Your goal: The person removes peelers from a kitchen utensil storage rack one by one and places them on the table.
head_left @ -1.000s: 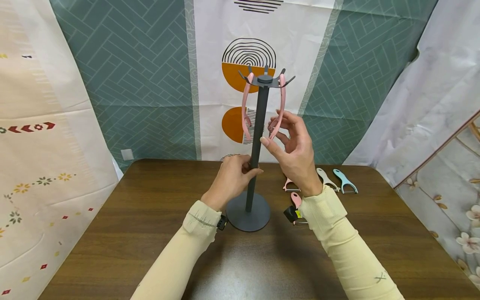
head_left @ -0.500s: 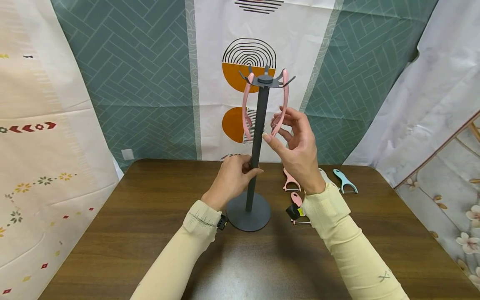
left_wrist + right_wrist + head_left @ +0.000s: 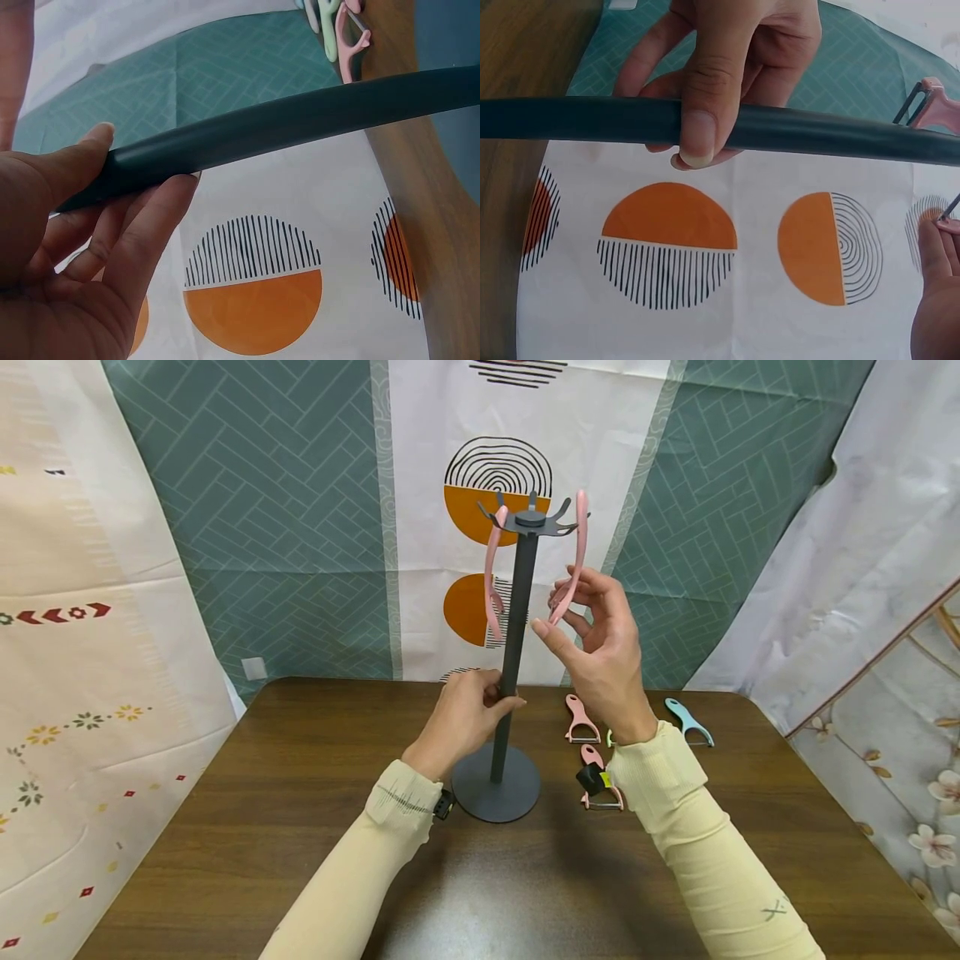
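A dark grey stand (image 3: 519,610) with a ring of hooks (image 3: 531,518) on top rises from a round base. My left hand (image 3: 467,720) grips its pole low down, thumb and fingers on either side of it in the left wrist view. With its thumb and fingers, my right hand (image 3: 606,647) pinches the lower, head end of a pink peeler (image 3: 581,539). That peeler's handle end stands up at the outer tip of a right-hand hook; whether it touches is unclear. Another pink peeler (image 3: 491,560) hangs from a left hook.
On the brown table (image 3: 322,793), a pink peeler (image 3: 579,714), a second pink one (image 3: 591,755) and a light blue peeler (image 3: 688,720) lie right of the stand. A green peeler (image 3: 328,30) shows in the left wrist view. Patterned cloth hangs behind.
My right hand has shifted right and slightly up with its peeler, whose handle end slid outward along the hook to its tip. The left hand and stand have stayed put.
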### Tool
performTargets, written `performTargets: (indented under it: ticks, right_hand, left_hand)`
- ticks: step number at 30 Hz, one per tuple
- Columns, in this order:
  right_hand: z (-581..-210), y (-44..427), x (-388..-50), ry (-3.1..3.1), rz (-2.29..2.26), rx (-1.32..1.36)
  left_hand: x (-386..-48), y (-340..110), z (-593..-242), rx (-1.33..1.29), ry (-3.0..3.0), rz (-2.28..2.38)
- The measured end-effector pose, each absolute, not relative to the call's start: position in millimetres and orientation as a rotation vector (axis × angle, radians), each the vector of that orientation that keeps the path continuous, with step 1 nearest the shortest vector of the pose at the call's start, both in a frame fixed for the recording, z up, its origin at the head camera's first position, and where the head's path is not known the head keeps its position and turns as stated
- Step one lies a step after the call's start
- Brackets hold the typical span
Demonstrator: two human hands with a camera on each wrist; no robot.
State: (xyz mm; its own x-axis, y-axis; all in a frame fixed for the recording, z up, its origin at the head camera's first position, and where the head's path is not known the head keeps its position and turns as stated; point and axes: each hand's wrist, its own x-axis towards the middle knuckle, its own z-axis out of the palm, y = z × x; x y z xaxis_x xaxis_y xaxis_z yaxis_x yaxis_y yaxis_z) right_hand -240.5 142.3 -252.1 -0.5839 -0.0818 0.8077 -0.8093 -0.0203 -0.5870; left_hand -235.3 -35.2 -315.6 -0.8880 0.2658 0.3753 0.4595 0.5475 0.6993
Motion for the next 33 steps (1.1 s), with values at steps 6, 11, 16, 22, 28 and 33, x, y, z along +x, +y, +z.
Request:
performTargets:
  ticks: [6, 11, 16, 22, 28, 33]
  right_hand:
    - [-250.3, 146.0, -241.0, -1.695, 1.627, 0.940]
    - [-250.0, 148.8, -240.5, -1.691, 1.633, 0.930]
    - [-251.5, 151.7, -240.0, -1.701, 1.628, 0.920]
    - [-255.8, 156.5, -239.9, -1.718, 1.618, 0.914]
    - [-259.7, 161.0, -239.7, -1.730, 1.620, 0.904]
    - [-263.8, 164.5, -237.8, -1.745, 1.614, 0.887]
  left_hand:
    - [-235.4, -35.1, -315.8, -0.614, -2.558, -1.242]
    - [-235.1, -34.7, -315.5, -0.606, -2.566, -1.242]
    - [-234.7, -34.5, -315.2, -0.602, -2.567, -1.242]
    - [-235.8, -34.7, -316.4, -0.606, -2.560, -1.240]
    - [-235.8, -35.2, -316.8, -0.604, -2.559, -1.254]
    - [-235.4, -35.2, -317.3, -0.606, -2.563, -1.244]
